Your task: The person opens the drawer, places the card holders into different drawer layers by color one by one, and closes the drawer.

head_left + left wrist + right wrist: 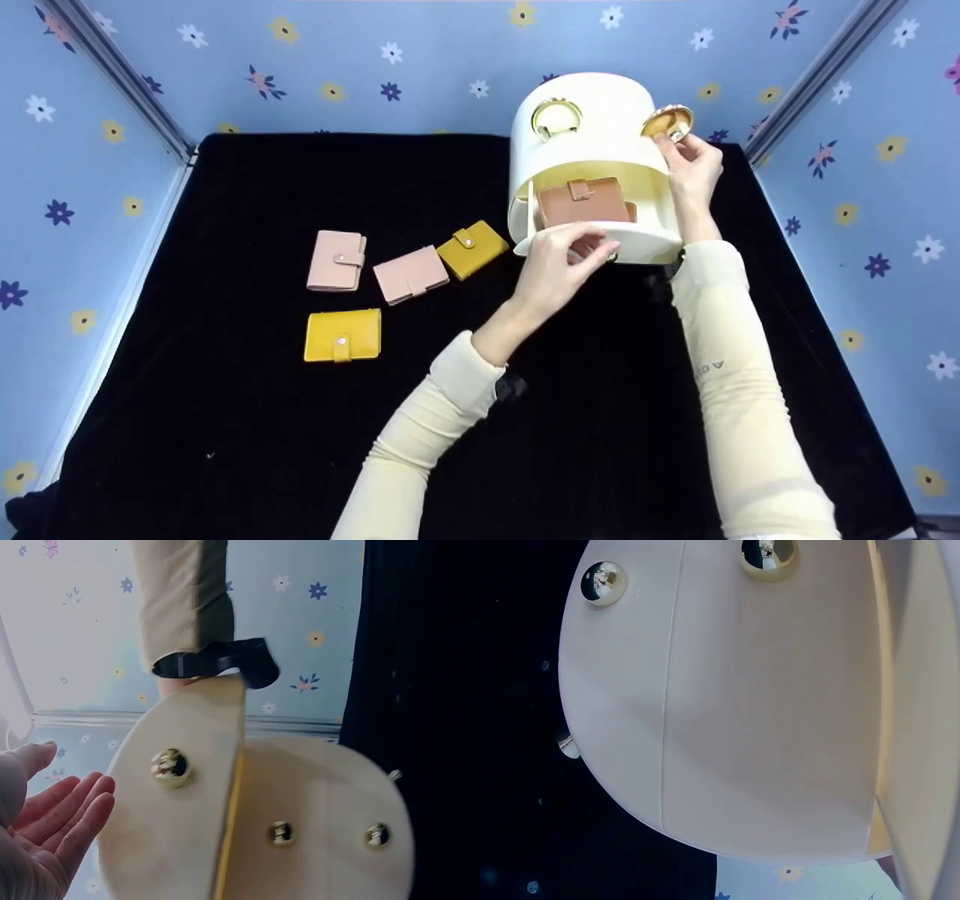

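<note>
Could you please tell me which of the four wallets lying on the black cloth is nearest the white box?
The rightmost yellow wallet, slanted beside the white box; the other yellow wallet and both pink wallets lie farther left.

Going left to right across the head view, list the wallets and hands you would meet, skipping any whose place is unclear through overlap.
Left pink wallet → right pink wallet → upper yellow wallet → left hand → right hand.
</note>
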Available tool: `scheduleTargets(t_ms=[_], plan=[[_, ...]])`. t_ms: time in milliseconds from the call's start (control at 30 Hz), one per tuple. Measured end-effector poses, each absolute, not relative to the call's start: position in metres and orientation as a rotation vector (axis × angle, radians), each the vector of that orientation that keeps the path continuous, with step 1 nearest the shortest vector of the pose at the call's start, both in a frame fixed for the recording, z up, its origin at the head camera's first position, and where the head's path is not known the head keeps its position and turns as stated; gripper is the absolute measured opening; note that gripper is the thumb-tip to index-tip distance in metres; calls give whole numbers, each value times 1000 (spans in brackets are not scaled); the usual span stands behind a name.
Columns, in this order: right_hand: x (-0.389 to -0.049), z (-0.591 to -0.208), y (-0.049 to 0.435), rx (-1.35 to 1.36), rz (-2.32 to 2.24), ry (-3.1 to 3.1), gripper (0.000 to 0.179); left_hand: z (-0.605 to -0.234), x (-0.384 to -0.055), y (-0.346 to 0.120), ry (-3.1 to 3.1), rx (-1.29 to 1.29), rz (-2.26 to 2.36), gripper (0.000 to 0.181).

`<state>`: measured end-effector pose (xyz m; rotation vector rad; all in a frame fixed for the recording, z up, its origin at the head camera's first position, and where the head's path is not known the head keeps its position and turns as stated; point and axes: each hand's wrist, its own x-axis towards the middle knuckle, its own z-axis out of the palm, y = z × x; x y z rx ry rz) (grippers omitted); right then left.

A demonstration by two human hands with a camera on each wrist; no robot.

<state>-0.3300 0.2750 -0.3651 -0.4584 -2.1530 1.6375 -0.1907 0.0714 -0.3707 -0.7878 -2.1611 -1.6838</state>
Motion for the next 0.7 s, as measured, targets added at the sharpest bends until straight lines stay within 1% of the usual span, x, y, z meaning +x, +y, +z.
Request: scheduleTargets(t_ms=[233, 567, 700], plan=[[-329, -365, 275, -460, 1622, -2169, 31, -394, -186, 78, -2171, -735, -1717, 18], [-330, -365, 275, -455, 1610, -2175, 31, -413, -188, 87, -2279, -564, -1758, 26], [-329, -365, 276, -452, 1605, -2178, 31, -418, -191, 92, -2321, -538, -1784, 29]])
